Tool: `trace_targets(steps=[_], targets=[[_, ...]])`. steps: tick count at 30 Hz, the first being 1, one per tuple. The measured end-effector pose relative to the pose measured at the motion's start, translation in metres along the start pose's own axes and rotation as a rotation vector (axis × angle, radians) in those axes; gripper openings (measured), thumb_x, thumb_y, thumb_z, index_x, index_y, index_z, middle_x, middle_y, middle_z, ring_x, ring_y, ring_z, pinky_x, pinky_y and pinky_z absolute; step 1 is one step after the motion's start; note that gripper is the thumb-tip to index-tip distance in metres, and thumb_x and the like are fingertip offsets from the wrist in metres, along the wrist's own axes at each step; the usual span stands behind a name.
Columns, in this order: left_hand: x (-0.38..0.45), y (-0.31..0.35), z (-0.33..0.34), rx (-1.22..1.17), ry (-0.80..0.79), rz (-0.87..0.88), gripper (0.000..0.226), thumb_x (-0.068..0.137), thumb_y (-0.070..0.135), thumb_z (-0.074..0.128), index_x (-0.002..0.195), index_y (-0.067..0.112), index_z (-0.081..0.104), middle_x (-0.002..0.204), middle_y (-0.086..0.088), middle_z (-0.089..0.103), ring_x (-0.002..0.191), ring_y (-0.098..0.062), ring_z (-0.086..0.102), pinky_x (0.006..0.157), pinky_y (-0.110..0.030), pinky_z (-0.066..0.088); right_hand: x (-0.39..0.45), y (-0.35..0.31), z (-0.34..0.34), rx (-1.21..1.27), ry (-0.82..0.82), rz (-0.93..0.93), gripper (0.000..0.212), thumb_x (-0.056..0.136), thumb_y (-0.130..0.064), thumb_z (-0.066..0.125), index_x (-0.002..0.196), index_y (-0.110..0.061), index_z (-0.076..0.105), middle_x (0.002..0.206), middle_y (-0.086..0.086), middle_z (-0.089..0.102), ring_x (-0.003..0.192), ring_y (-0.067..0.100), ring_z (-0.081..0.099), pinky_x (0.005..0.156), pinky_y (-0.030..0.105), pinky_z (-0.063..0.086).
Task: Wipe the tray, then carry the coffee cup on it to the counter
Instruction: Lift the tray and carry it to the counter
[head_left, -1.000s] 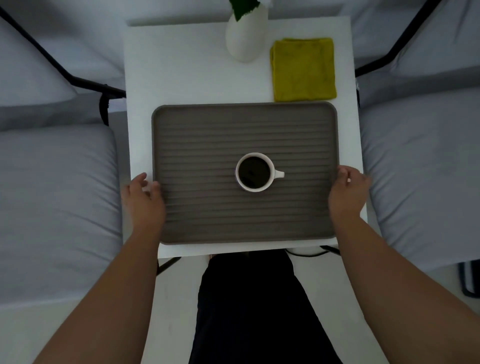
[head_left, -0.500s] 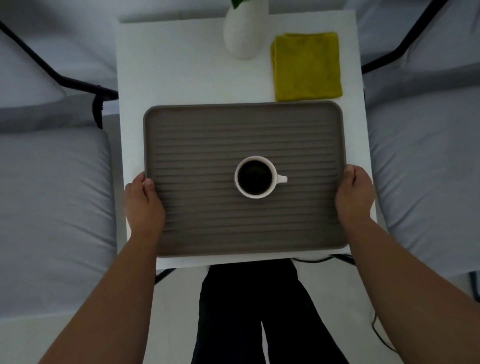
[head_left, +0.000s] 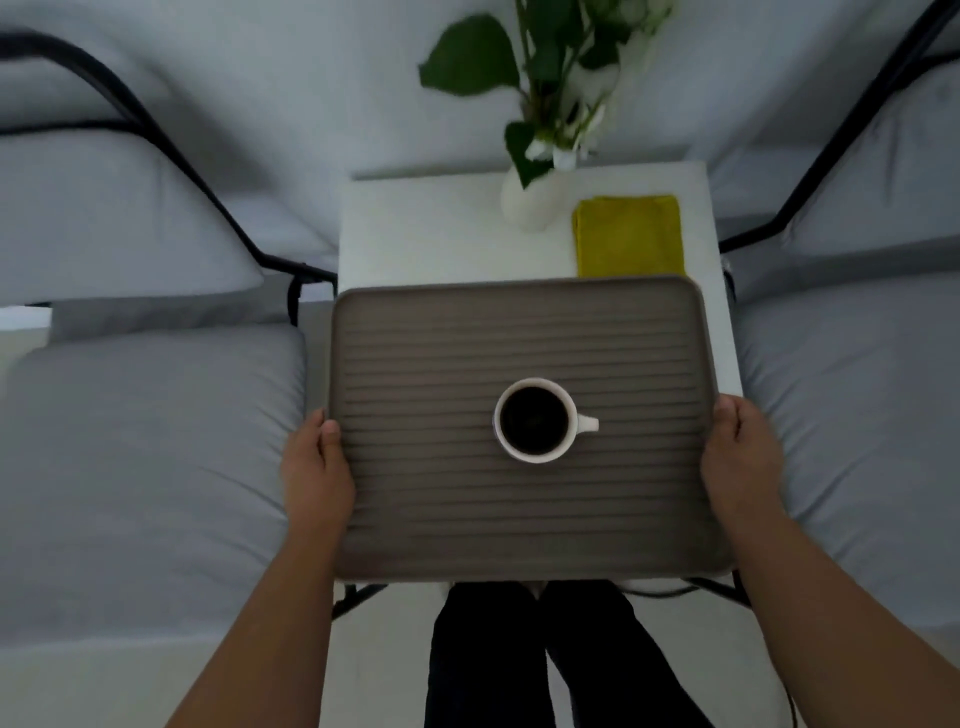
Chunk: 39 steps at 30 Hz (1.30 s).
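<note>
A grey-brown ribbed tray is held above the small white table, its near edge past the table's front. A white cup full of dark coffee stands upright near the tray's middle, handle pointing right. My left hand grips the tray's left edge, thumb on the rim. My right hand grips the right edge the same way. A folded yellow cloth lies on the table behind the tray's far right corner, partly covered by it.
A white vase with green leaves stands on the table left of the cloth. Grey cushioned chairs with black frames flank the table: one on the left, one on the right. My dark-trousered legs show below the tray.
Both hands closed on the tray's side edges and raised it off the table toward me. The view tilted up, bringing the vase's leaves into sight. The cup stayed put on the tray.
</note>
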<state>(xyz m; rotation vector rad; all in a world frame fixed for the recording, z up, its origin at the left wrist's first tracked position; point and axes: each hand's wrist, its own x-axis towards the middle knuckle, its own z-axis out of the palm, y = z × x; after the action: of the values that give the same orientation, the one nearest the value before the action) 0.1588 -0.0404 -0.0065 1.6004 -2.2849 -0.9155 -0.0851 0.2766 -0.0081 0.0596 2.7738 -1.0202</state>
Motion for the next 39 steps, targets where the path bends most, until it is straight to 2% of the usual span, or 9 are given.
trace_targets(steps=[4, 7, 10, 13, 17, 20, 26, 31, 39], targets=[[-0.020, 0.014, -0.050, -0.009, 0.044, -0.008, 0.036, 0.101, 0.023, 0.041, 0.126, 0.001, 0.057, 0.118, -0.023, 0.060, 0.111, -0.037, 0.054, 0.095, -0.043, 0.041, -0.011, -0.044, -0.037, -0.008, -0.051, -0.045, 0.032, 0.101, -0.023, 0.037, 0.105, -0.002, 0.061, 0.099, 0.020, 0.063, 0.091, 0.030, 0.057, 0.074, 0.030, 0.034], [-0.037, 0.025, -0.089, -0.011, 0.091, -0.058, 0.039, 0.100, 0.027, 0.040, 0.127, 0.004, 0.057, 0.119, -0.021, 0.060, 0.111, -0.037, 0.055, 0.095, -0.043, 0.042, -0.020, -0.083, -0.066, -0.029, -0.124, -0.083, 0.032, 0.102, -0.024, 0.035, 0.104, -0.006, 0.061, 0.089, 0.007, 0.056, 0.082, 0.023, 0.050, 0.072, 0.028, 0.032], [-0.056, 0.035, -0.126, -0.035, 0.134, -0.078, 0.044, 0.098, 0.034, 0.039, 0.124, 0.005, 0.059, 0.117, -0.020, 0.062, 0.109, -0.038, 0.057, 0.094, -0.046, 0.044, -0.024, -0.120, -0.092, 0.008, -0.165, -0.167, 0.031, 0.101, -0.025, 0.035, 0.100, -0.009, 0.061, 0.088, 0.006, 0.057, 0.082, 0.024, 0.053, 0.071, 0.031, 0.036], [-0.082, 0.042, -0.162, -0.119, 0.201, -0.150, 0.033, 0.099, 0.023, 0.045, 0.119, 0.002, 0.061, 0.115, -0.020, 0.064, 0.108, -0.035, 0.059, 0.091, -0.041, 0.044, -0.030, -0.162, -0.114, -0.010, -0.234, -0.260, 0.029, 0.100, -0.022, 0.035, 0.090, -0.008, 0.058, 0.081, 0.008, 0.056, 0.078, 0.026, 0.052, 0.070, 0.034, 0.039], [-0.124, 0.056, -0.213, -0.218, 0.249, -0.186, 0.024, 0.099, 0.020, 0.046, 0.104, 0.008, 0.066, 0.097, -0.009, 0.066, 0.093, -0.025, 0.060, 0.075, -0.030, 0.039, -0.037, -0.216, -0.135, -0.065, -0.299, -0.427, 0.033, 0.099, -0.020, 0.037, 0.077, -0.002, 0.055, 0.069, 0.007, 0.051, 0.064, 0.022, 0.043, 0.055, 0.032, 0.028], [-0.154, 0.056, -0.251, -0.256, 0.300, -0.252, 0.023, 0.099, 0.020, 0.047, 0.104, 0.009, 0.067, 0.095, -0.007, 0.066, 0.090, -0.018, 0.057, 0.074, -0.028, 0.036, -0.046, -0.254, -0.138, -0.069, -0.380, -0.529, 0.033, 0.097, -0.018, 0.038, 0.075, 0.000, 0.055, 0.068, 0.010, 0.052, 0.063, 0.022, 0.045, 0.051, 0.028, 0.028], [-0.212, 0.035, -0.314, -0.326, 0.512, -0.378, 0.024, 0.095, 0.024, 0.054, 0.108, 0.013, 0.071, 0.096, -0.003, 0.070, 0.094, -0.020, 0.063, 0.078, -0.030, 0.042, -0.086, -0.332, -0.129, -0.118, -0.493, -0.750, 0.032, 0.098, -0.018, 0.040, 0.072, -0.008, 0.056, 0.066, 0.004, 0.052, 0.060, 0.013, 0.044, 0.050, 0.024, 0.027], [-0.274, 0.022, -0.359, -0.407, 0.691, -0.473, 0.022, 0.095, 0.020, 0.055, 0.105, 0.009, 0.072, 0.093, 0.000, 0.067, 0.094, -0.017, 0.061, 0.080, -0.027, 0.039, -0.145, -0.386, -0.116, -0.131, -0.598, -0.926, 0.036, 0.097, -0.021, 0.039, 0.071, -0.007, 0.059, 0.072, 0.012, 0.058, 0.067, 0.026, 0.050, 0.065, 0.032, 0.036], [-0.403, -0.022, -0.412, -0.498, 0.982, -0.669, 0.024, 0.095, 0.022, 0.055, 0.105, 0.008, 0.073, 0.093, -0.004, 0.070, 0.090, -0.017, 0.062, 0.078, -0.026, 0.040, -0.293, -0.443, -0.094, -0.087, -0.826, -1.135, 0.039, 0.095, -0.025, 0.044, 0.067, -0.003, 0.059, 0.070, 0.018, 0.063, 0.072, 0.034, 0.059, 0.066, 0.036, 0.044]])
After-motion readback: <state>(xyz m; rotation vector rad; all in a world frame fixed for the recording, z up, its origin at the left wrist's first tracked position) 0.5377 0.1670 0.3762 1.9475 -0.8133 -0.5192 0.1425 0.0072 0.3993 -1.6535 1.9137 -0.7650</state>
